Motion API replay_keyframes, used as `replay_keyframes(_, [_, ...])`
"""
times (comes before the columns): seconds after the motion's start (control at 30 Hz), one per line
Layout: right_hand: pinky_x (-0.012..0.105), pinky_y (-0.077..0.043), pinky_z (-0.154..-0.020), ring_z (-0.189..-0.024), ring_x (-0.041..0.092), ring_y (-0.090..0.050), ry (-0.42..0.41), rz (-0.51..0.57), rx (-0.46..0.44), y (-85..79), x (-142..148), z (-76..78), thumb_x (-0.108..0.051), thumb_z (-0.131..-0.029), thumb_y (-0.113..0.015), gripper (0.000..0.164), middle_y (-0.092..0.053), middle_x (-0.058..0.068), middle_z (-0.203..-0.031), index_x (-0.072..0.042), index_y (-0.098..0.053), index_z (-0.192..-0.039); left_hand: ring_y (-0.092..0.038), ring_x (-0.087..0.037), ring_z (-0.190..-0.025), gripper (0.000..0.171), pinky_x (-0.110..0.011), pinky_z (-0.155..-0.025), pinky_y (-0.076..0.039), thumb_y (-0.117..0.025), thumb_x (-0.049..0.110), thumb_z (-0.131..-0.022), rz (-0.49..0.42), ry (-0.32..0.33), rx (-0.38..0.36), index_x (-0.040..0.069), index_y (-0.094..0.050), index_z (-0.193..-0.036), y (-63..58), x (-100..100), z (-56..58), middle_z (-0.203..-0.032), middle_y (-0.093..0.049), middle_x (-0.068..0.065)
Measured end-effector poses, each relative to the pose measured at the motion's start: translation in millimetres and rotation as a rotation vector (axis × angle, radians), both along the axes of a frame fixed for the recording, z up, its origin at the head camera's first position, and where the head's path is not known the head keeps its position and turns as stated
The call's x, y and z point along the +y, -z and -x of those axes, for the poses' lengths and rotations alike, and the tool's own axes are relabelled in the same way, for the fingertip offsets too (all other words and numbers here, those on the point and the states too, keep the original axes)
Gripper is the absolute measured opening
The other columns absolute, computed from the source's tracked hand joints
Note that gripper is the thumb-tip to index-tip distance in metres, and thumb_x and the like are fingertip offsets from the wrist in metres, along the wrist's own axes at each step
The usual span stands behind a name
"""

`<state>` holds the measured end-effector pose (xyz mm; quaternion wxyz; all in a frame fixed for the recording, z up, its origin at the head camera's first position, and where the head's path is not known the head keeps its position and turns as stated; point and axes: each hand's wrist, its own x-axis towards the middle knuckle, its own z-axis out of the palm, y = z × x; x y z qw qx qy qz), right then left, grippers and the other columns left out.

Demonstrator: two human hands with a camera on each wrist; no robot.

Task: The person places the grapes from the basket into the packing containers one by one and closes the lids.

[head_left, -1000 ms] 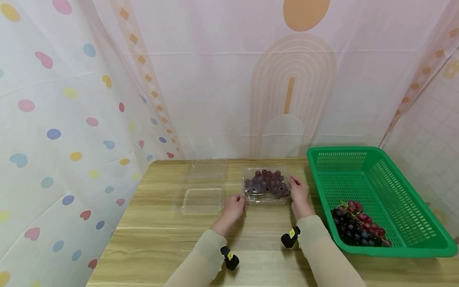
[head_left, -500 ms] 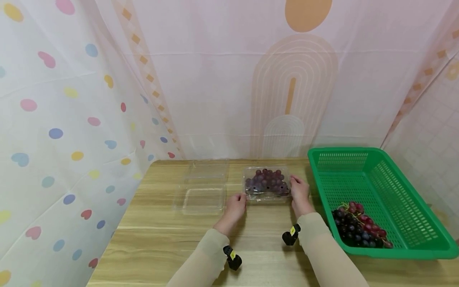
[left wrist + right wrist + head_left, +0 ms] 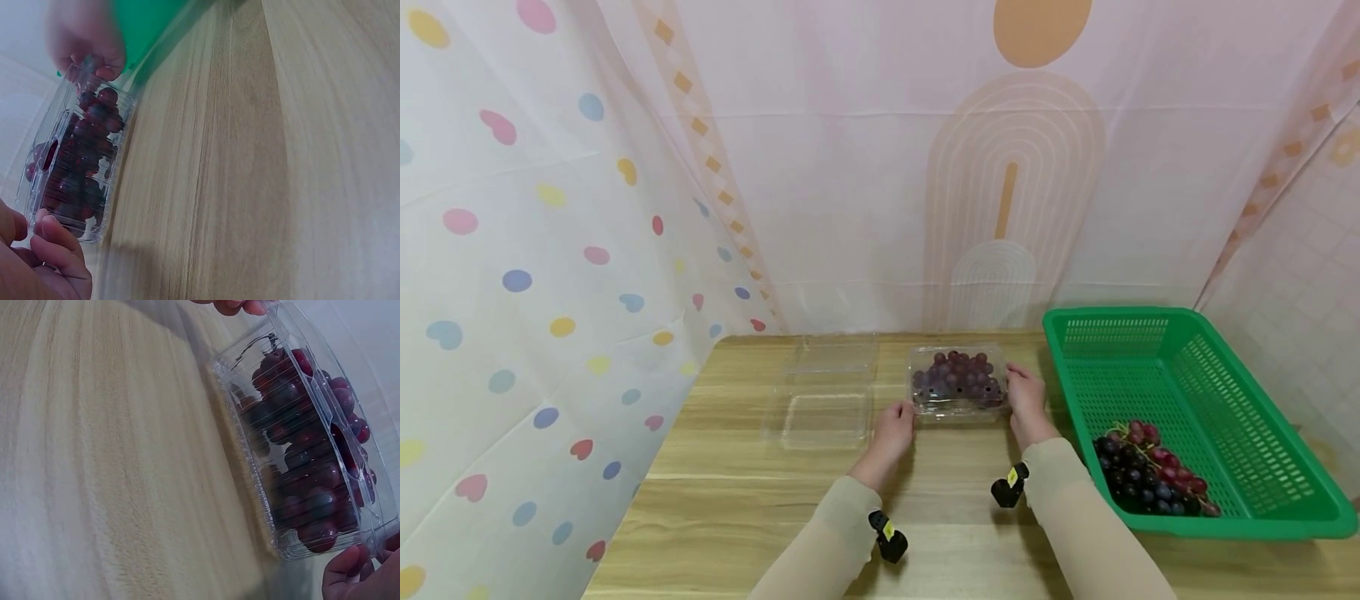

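Observation:
A clear plastic clamshell box [image 3: 958, 410] of dark red grapes [image 3: 958, 375] stands at the middle back of the table, its lid down over them. At its front left corner, my left hand [image 3: 892, 433] pinches the rim between thumb and curled fingers. My right hand [image 3: 1028, 404] pinches the rim at the right end. In the right wrist view the right hand's thumb and fingers [image 3: 347, 559] meet at the box's rim [image 3: 369, 537]. Seen from the left wrist, the left hand's fingertips [image 3: 53, 231] are right at the near end of the box.
To the left lies a second clear clamshell [image 3: 826, 417], opened flat, its lid [image 3: 835, 354] toward the curtain [image 3: 850, 208]. At the right stands a green basket [image 3: 1232, 527] with black and red grapes [image 3: 1150, 475] in its near left corner. The wooden table [image 3: 737, 517] ends at the curtain.
Both hands keep hold of the clamshell's rim and have shifted very slightly away from the body. The box stays almost in the same place, and nothing else has moved.

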<state>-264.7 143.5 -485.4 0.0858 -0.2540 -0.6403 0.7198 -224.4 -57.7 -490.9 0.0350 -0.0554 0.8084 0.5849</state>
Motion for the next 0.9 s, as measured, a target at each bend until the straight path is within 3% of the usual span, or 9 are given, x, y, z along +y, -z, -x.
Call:
replay_keyframes(0.03, [0.032, -0.038, -0.099, -0.126, 0.027, -0.042, -0.013, 0.009, 0.023, 5.1, 3.0, 1.8, -0.002, -0.092, -0.046, 0.037, -0.051, 0.021, -0.134, 0.004, -0.058, -0.126, -0.043, -0.011, -0.060, 0.031, -0.019, -0.055, -0.039, -0.040, 0.016, -0.101, 0.000, 0.000, -0.002, -0.007, -0.060, -0.094, -0.1, 0.2, 0.4, -0.071, -0.049, -0.006])
replay_keyframes(0.1, [0.026, -0.043, -0.090, -0.117, 0.021, -0.050, 0.004, 0.004, 0.111, 38.9, 13.7, 20.0, -0.004, -0.087, -0.052, 0.032, -0.061, 0.013, -0.123, -0.002, -0.067, -0.115, -0.043, -0.011, -0.060, 0.031, -0.019, -0.055, -0.040, -0.040, 0.015, -0.101, 0.008, -0.001, 0.004, -0.007, -0.060, -0.094, -0.4, 0.7, 0.9, -0.070, -0.049, -0.005])
replay_keyframes(0.23, [0.033, -0.045, -0.093, -0.118, 0.024, -0.051, 0.001, -0.092, 0.086, 50.4, 16.4, 31.2, -0.009, -0.089, -0.052, 0.032, -0.060, 0.013, -0.125, -0.005, -0.066, -0.118, -0.044, -0.012, -0.063, 0.031, -0.019, -0.057, -0.041, -0.040, 0.015, -0.101, 0.015, -0.007, 0.003, -0.007, -0.060, -0.094, -0.9, 1.1, 1.3, -0.071, -0.045, -0.001])
replay_keyframes(0.27, [0.035, -0.045, -0.095, -0.119, 0.026, -0.050, 0.007, -0.150, 0.054, 45.4, 13.6, 30.8, -0.010, -0.090, -0.050, 0.035, -0.058, 0.014, -0.127, -0.004, -0.064, -0.121, -0.044, -0.012, -0.064, 0.031, -0.020, -0.058, -0.041, -0.040, 0.015, -0.101, 0.015, -0.008, 0.003, -0.007, -0.059, -0.093, -1.1, 1.0, 1.2, -0.071, -0.045, -0.001])
replay_keyframes(0.33, [0.046, -0.037, -0.104, -0.126, 0.035, -0.043, -0.023, -0.267, -0.037, 10.4, 3.0, 14.9, -0.009, -0.093, -0.042, 0.040, -0.050, 0.022, -0.134, 0.001, -0.054, -0.130, -0.044, -0.013, -0.067, 0.030, -0.020, -0.059, -0.041, -0.040, 0.015, -0.101, 0.016, -0.010, 0.001, -0.006, -0.059, -0.092, -1.3, 0.7, 1.0, -0.073, -0.046, -0.001])
replay_keyframes(0.43, [0.048, -0.036, -0.103, -0.120, 0.039, -0.044, -0.027, -0.441, -0.045, -18.2, -6.7, 0.4, -0.007, -0.092, -0.038, 0.041, -0.049, 0.026, -0.129, 0.005, -0.051, -0.129, -0.045, -0.014, -0.069, 0.030, -0.021, -0.061, -0.041, -0.039, 0.015, -0.101, 0.000, -0.009, -0.005, -0.005, -0.059, -0.092, -2.0, -0.1, 0.7, -0.074, -0.047, -0.002])
replay_keyframes(0.53, [0.048, -0.035, -0.102, -0.120, 0.041, -0.042, -0.050, -0.545, -0.017, -31.3, -12.6, -4.6, -0.008, -0.092, -0.040, 0.041, -0.048, 0.025, -0.127, 0.005, -0.051, -0.129, -0.045, -0.014, -0.067, 0.030, -0.020, -0.059, -0.040, -0.039, 0.016, -0.100, -0.033, -0.013, -0.017, -0.006, -0.059, -0.093, -1.4, -1.3, 0.8, -0.076, -0.049, -0.005])
replay_keyframes(0.73, [0.050, -0.034, -0.105, -0.124, 0.041, -0.040, -0.142, -0.657, 0.082, -49.4, -16.4, -6.0, -0.012, -0.094, -0.044, 0.041, -0.046, 0.024, -0.131, 0.002, -0.050, -0.132, -0.044, -0.012, -0.060, 0.031, -0.020, -0.054, -0.038, -0.038, 0.016, -0.098, -0.101, -0.003, -0.047, -0.008, -0.058, -0.097, -0.7, -4.1, -0.6, -0.075, -0.049, -0.005])
replay_keyframes(0.9, [0.051, -0.037, -0.101, -0.120, 0.039, -0.043, -0.248, -0.666, 0.132, -80.5, -9.8, -11.9, -0.012, -0.094, -0.047, 0.042, -0.045, 0.024, -0.133, 0.003, -0.048, -0.133, -0.045, -0.011, -0.055, 0.034, -0.019, -0.048, -0.035, -0.038, 0.018, -0.099, -0.103, 0.064, -0.090, -0.009, -0.058, -0.101, -4.3, -3.9, -4.8, -0.068, -0.047, -0.002])
